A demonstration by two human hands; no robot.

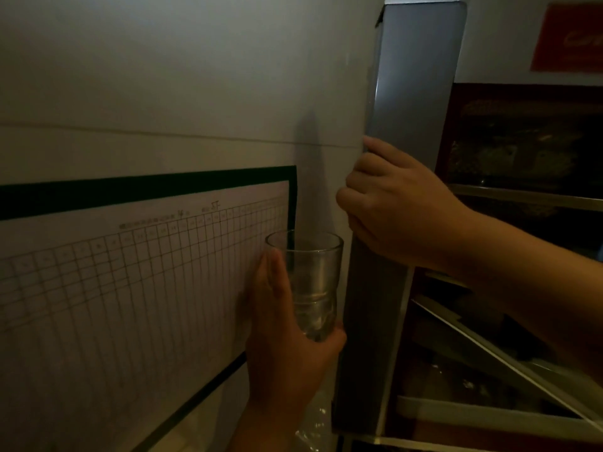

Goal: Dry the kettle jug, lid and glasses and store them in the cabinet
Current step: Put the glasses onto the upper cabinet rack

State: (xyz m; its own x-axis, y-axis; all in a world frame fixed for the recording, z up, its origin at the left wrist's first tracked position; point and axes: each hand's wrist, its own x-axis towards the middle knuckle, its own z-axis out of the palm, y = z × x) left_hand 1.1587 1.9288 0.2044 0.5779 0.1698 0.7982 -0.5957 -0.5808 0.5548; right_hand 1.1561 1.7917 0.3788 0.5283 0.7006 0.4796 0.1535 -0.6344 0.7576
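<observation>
My left hand (287, 347) holds a clear drinking glass (310, 275) upright from below, close to the wall and just left of the cabinet door. My right hand (394, 210) grips the edge of the grey cabinet door (414, 93), which stands partly open. Behind the door, the dark cabinet inside (528, 223) shows metal-edged shelves. No kettle jug or lid is in view.
A gridded paper chart in a black frame (140, 275) hangs on the white wall at the left. Crinkled clear plastic (313, 429) lies below my left hand. A red sign (567, 37) sits at the top right above the cabinet.
</observation>
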